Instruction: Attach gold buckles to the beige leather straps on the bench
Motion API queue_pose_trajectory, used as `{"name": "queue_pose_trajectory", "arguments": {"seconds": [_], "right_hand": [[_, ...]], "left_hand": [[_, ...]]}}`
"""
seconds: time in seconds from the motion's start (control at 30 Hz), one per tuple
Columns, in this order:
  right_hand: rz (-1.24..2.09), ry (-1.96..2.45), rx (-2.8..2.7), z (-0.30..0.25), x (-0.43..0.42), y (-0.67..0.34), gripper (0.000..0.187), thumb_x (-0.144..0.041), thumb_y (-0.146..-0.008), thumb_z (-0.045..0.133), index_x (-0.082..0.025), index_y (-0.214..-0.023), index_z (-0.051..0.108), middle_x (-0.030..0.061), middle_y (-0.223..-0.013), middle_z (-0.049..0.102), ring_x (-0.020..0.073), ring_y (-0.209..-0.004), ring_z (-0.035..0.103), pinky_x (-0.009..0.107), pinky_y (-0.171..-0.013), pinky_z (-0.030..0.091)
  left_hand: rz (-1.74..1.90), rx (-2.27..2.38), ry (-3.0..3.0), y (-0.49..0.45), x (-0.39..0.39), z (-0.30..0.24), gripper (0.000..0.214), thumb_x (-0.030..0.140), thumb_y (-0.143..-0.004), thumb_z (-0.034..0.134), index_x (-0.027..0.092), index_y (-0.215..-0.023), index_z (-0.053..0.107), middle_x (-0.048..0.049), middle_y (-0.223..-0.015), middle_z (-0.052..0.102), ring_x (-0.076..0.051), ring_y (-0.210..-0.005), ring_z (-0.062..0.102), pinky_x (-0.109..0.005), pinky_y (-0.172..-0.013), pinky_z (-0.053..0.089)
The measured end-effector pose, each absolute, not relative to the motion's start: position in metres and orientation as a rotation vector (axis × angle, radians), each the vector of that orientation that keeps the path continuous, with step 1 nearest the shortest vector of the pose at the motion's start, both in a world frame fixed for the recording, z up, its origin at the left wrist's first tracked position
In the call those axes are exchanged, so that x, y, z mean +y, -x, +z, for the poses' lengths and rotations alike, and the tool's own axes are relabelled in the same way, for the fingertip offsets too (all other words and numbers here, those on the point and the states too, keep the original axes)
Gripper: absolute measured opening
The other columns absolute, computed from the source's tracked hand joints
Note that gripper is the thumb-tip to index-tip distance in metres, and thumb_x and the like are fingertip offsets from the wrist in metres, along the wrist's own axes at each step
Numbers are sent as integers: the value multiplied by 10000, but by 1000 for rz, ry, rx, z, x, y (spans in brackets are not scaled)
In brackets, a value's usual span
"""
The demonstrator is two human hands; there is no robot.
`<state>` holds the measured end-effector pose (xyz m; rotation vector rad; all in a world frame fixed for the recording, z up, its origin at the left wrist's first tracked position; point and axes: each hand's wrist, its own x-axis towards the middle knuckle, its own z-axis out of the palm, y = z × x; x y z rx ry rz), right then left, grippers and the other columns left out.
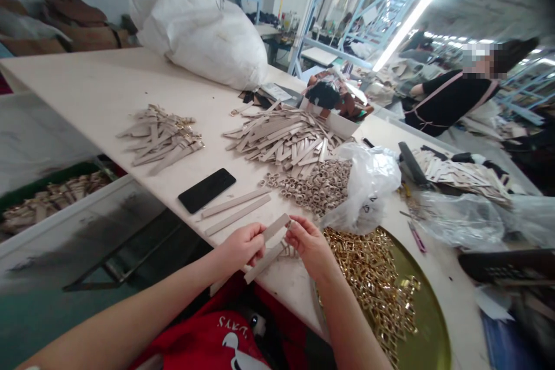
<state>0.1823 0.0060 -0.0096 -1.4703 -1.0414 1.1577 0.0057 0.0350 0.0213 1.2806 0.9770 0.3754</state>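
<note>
- Left hand (247, 244), center of the frame, below the middle: quantity one; fingers closed around the lower end of one beige strip (276, 226).
- Right hand (309, 244), just right of the left hand: quantity one; fingertips pinched at the upper end of the same strip. Detail between the fingertips is too small to identify.
- Lower strips (263, 264), directly below the hands: at least one; exact count obscured.
- Loose strips (238, 215), left of center: two, side by side, apart.
- Phone (207, 191), left of the loose strips: one, screen dark.
- Strip piles: one large pile (281, 136), upper center; one smaller pile (167, 137) with gold-colored pieces, upper left. Individual strips too many to count.
- Small beige loops (323, 186), right of center: one heap, uncountable.
- Clear plastic bag (368, 185), right of and against the loops: one.
- Round gold tray (429, 324), lower right: one, bearing uncountable gold metal fittings (373, 283).
- White sack (203, 34), upper left: one.
- Co-worker (455, 95), upper right: one person in dark clothing.
</note>
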Motion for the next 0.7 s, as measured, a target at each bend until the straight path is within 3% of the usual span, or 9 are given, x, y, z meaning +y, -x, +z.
{"name": "queue_pose_trajectory", "arguments": {"seconds": [0.07,0.17,0.43,0.6,0.7], "right_hand": [[1390,1214,-679,-3,-6,-174,328,-366,-706,634,-197,-984,589,11,-786,636,102,-630,594,280,-668,508],[1434,1112,-506,4,-18,-167,335,-331,-654,693,-222,-962,622,-12,-754,635,87,-625,590,255,-681,501],[1184,1352,-1049,5,-44,-171,242,-309,-730,598,-206,-941,654,-17,-656,602,114,-616,556,259,-626,475],[957,1440,-1290,2,-52,-174,223,-244,-756,546,-211,-949,653,3,-728,599,131,-665,552,270,-641,462],[1004,1440,-1246,2,-55,-168,237,-234,-749,547,-203,-964,641,3,-722,606,128,-646,558,267,-628,465]], "left_hand": [[404,989,-1458,-5,32,23,229,350,-795,383,156,-785,504,60,-536,452,-72,-424,381,-187,-428,308],[401,1026,-1669,-2,25,27,283,384,-809,380,161,-684,503,43,-528,465,-97,-493,418,-198,-474,298],[172,1045,-1962,10,15,36,293,358,-787,389,165,-651,563,30,-526,460,-110,-509,400,-209,-469,223],[140,933,-1941,11,13,40,302,363,-797,371,165,-685,570,34,-552,481,-108,-525,417,-198,-485,249],[129,925,-1974,8,12,38,300,362,-807,372,168,-671,555,31,-555,498,-112,-531,431,-202,-503,257]]}}
